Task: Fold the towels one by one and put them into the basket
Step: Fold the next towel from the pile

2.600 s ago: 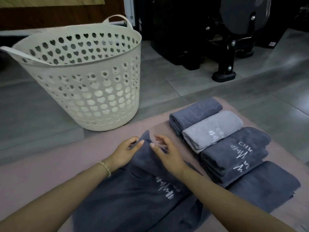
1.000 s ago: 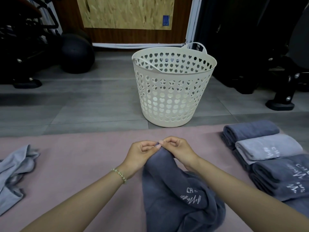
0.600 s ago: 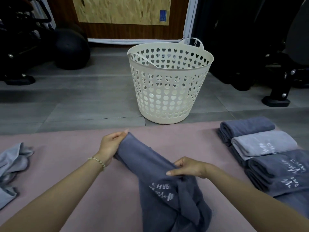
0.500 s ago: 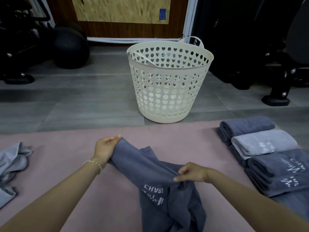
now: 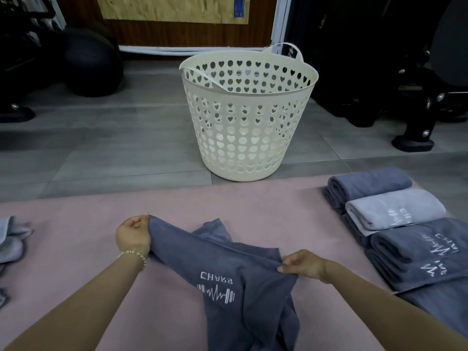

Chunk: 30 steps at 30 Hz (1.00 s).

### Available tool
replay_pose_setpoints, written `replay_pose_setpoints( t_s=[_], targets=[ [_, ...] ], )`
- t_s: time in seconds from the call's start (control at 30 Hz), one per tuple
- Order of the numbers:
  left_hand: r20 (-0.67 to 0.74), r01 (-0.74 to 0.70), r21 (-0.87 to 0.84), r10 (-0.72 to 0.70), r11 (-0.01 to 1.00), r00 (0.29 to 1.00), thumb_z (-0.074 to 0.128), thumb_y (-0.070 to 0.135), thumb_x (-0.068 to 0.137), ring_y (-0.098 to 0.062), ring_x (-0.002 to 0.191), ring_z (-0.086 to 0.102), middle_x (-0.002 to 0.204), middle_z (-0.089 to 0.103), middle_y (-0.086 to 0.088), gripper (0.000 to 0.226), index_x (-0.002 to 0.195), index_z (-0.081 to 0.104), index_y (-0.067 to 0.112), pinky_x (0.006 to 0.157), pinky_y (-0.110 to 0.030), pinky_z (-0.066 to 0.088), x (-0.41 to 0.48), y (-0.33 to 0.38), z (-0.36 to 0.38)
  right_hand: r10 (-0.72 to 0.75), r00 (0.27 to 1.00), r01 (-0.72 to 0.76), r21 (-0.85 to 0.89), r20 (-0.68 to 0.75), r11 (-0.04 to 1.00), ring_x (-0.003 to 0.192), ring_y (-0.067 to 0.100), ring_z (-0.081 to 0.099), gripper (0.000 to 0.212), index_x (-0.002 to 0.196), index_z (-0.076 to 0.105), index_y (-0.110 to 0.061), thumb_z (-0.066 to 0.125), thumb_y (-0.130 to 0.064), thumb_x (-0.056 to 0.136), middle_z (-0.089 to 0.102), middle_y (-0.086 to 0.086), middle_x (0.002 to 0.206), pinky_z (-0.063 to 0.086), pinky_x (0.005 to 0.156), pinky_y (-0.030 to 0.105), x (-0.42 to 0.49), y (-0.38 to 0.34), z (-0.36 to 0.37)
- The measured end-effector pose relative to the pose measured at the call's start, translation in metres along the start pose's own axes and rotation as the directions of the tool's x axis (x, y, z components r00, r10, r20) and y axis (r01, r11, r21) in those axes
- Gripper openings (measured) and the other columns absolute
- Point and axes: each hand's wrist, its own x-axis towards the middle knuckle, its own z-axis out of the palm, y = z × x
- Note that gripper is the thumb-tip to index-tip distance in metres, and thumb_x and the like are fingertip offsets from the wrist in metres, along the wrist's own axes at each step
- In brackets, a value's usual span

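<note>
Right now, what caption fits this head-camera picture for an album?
Left hand and right hand hold a dark grey towel above a pink mat; white heart-holed basket ahead, folded towels at right.

Cream-white for the basket (image 5: 253, 93), pierced all round with rows of heart-shaped holes. Dark slate blue for the unfolded towel (image 5: 228, 259), stitched in white with lettering (image 5: 216, 275) and a pulse line between dumbbell weights. Dusty pink for the mat (image 5: 76, 236); grey, faintly streaked, for the floor tiles (image 5: 101, 148). Among the folded ones, slate blue for the far towel (image 5: 367, 184), pale grey for the middle towel (image 5: 395, 207), charcoal blue for the near towel (image 5: 415, 252), white stitching on the latter two. Pale gold beads for the bracelet (image 5: 133, 253). Black for the ball (image 5: 91, 69).
</note>
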Motion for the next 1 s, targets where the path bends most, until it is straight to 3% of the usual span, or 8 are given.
replay_pose_setpoints(
  t_s=[0.17, 0.23, 0.3, 0.4, 0.53, 0.7, 0.83, 1.0],
  targets=[
    [-0.092, 0.019, -0.049, -0.023, 0.999, 0.995, 0.060, 0.023, 0.091, -0.024, 0.078, 0.053, 0.068, 0.057, -0.010, 0.021, 0.088, 0.066, 0.004, 0.078, -0.028, 0.041, 0.006, -0.011, 0.002, 0.132, 0.990, -0.131, -0.019, 0.058, 0.991, 0.073, 0.012, 0.065, 0.025, 0.099, 0.069, -0.013, 0.076, -0.027, 0.080, 0.070, 0.003, 0.090, 0.056, 0.074, 0.024, 0.010, 0.007, -0.006],
    [-0.083, 0.023, -0.069, -0.028, 0.997, 0.996, 0.061, 0.024, 0.091, -0.023, 0.080, 0.053, 0.072, 0.058, -0.010, 0.024, 0.091, 0.067, 0.001, 0.081, -0.027, 0.042, 0.010, -0.017, 0.003, 0.223, 0.965, -0.208, -0.115, 0.140, 0.971, 0.072, 0.009, 0.066, 0.038, 0.108, 0.066, -0.015, 0.077, -0.034, 0.077, 0.071, -0.001, 0.090, 0.053, 0.068, 0.020, 0.009, 0.005, -0.006],
    [-0.060, 0.020, -0.075, -0.025, 0.997, 0.998, 0.062, 0.023, 0.090, -0.022, 0.082, 0.054, 0.076, 0.060, -0.011, 0.025, 0.094, 0.067, -0.001, 0.080, -0.024, 0.040, 0.012, -0.020, 0.005, 0.230, 0.960, -0.208, -0.145, 0.161, 0.967, 0.065, 0.006, 0.063, 0.028, 0.099, 0.067, -0.014, 0.078, -0.028, 0.077, 0.069, -0.003, 0.079, 0.051, 0.062, 0.017, 0.011, 0.004, -0.002],
    [0.012, 0.000, -0.107, 0.001, 0.994, 1.000, 0.063, 0.021, 0.090, -0.021, 0.080, 0.054, 0.067, 0.058, -0.001, 0.024, 0.092, 0.067, -0.003, 0.063, -0.006, 0.043, 0.010, -0.020, 0.012, 0.089, 0.994, -0.083, 0.097, -0.061, 0.992, 0.048, 0.008, 0.058, 0.019, 0.088, 0.069, -0.001, 0.078, -0.012, 0.076, 0.065, 0.003, 0.064, 0.051, 0.053, 0.021, 0.024, 0.004, 0.005],
    [0.136, -0.069, -0.106, 0.083, 0.992, 0.987, 0.064, 0.021, 0.089, -0.008, 0.065, 0.053, 0.068, 0.058, -0.001, 0.022, 0.092, 0.066, 0.000, 0.055, 0.003, 0.039, 0.002, -0.009, 0.022, 0.077, 0.919, 0.069, 0.350, -0.387, 0.934, 0.034, 0.009, 0.051, 0.011, 0.082, 0.067, 0.011, 0.073, 0.003, 0.078, 0.060, 0.008, 0.049, 0.047, 0.039, 0.018, 0.041, -0.005, 0.008],
    [0.256, -0.035, -0.131, 0.067, 0.991, 0.964, 0.068, 0.016, 0.085, 0.006, 0.047, 0.052, 0.040, 0.052, 0.017, 0.013, 0.090, 0.063, 0.005, 0.057, 0.003, 0.040, -0.001, -0.011, 0.025, 0.121, 0.888, -0.026, 0.214, -0.443, 0.976, 0.062, 0.013, 0.055, 0.010, 0.078, 0.071, 0.001, 0.075, -0.008, 0.079, 0.067, 0.008, 0.079, 0.047, 0.055, 0.015, 0.060, -0.001, 0.019],
    [0.296, -0.019, -0.102, 0.048, 0.995, 0.954, 0.070, 0.018, 0.084, 0.003, 0.053, 0.055, 0.044, 0.057, 0.015, 0.013, 0.085, 0.064, 0.006, 0.060, -0.004, 0.045, 0.003, -0.023, 0.019, 0.111, 0.922, -0.035, 0.205, -0.372, 0.978, 0.078, 0.018, 0.058, 0.014, 0.077, 0.067, -0.002, 0.077, -0.011, 0.076, 0.064, 0.006, 0.078, 0.049, 0.075, 0.024, 0.063, -0.003, 0.032],
    [0.301, -0.012, -0.085, 0.037, 0.996, 0.953, 0.070, 0.020, 0.084, -0.012, 0.063, 0.054, 0.057, 0.062, 0.006, 0.015, 0.073, 0.064, 0.012, 0.063, -0.015, 0.045, 0.008, -0.026, 0.012, 0.112, 0.964, -0.048, 0.259, -0.240, 0.965, 0.075, 0.014, 0.058, 0.014, 0.072, 0.063, -0.009, 0.076, -0.007, 0.078, 0.063, 0.003, 0.079, 0.049, 0.065, 0.015, 0.049, -0.007, 0.031]
  ],
)
